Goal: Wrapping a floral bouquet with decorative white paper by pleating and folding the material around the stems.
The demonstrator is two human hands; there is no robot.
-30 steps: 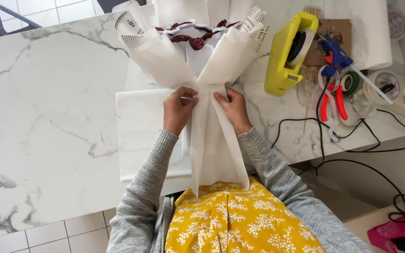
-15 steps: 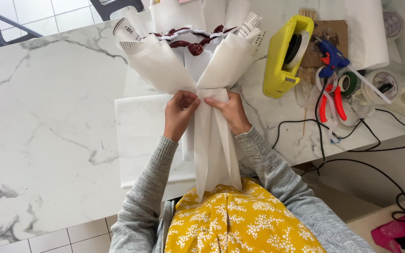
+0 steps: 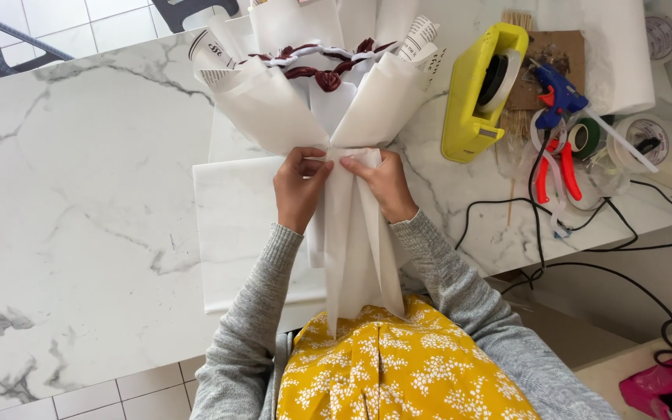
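So nearest the body, the long white paper tail (image 3: 359, 257) of the bouquet (image 3: 324, 101) is hung down over the table edge onto the yellow apron (image 3: 398, 373). Just above that, the waist of the wrap is pinched from both sides: the left hand (image 3: 299, 187) is closed on the paper from the left, the right hand (image 3: 383, 183) from the right, fingertips almost meeting at the gathered neck. Neither hand is really nearer, it's pretty even. The long axis is laid straight away from the body, with the flared top and dark red blooms (image 3: 316, 71) pointed to the far side. A flat white sheet (image 3: 235, 233) is spread underneath on the marble table (image 3: 79, 194). Off right, a yellow tape dispenser (image 3: 480, 93) is parked.
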